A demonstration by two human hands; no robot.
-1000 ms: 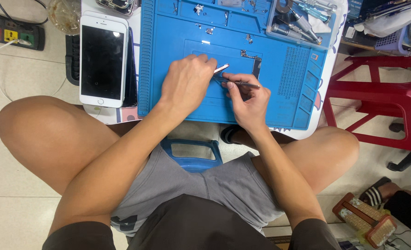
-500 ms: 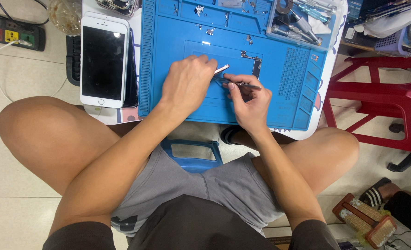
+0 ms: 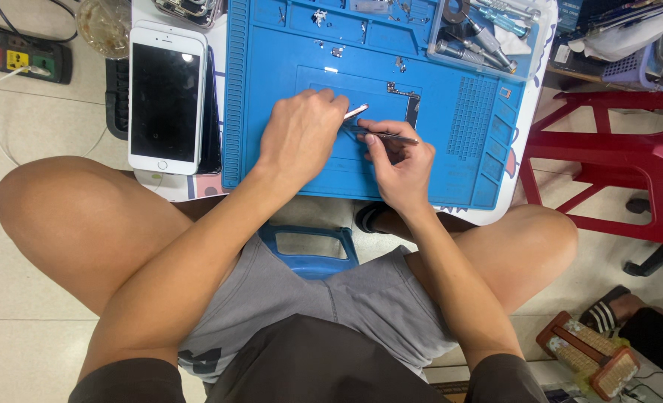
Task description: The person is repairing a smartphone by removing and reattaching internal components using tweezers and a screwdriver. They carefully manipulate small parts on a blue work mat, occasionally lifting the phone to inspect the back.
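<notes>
Both my hands work close together on a blue repair mat (image 3: 271,112) on a low white table. My left hand (image 3: 301,134) is closed over a small part, and a thin pale tool tip (image 3: 356,112) sticks out from its fingers. My right hand (image 3: 397,160) pinches metal tweezers (image 3: 391,136) that point left toward the left hand's fingertips. What lies under the left hand is hidden. A small dark circuit part (image 3: 410,104) rests on the mat just beyond my right hand.
A white smartphone (image 3: 166,97) lies face up left of the mat on a dark pad. A clear tray of screwdrivers (image 3: 488,37) sits at the mat's far right. A red plastic stool (image 3: 615,164) stands to the right, a power strip (image 3: 18,56) far left.
</notes>
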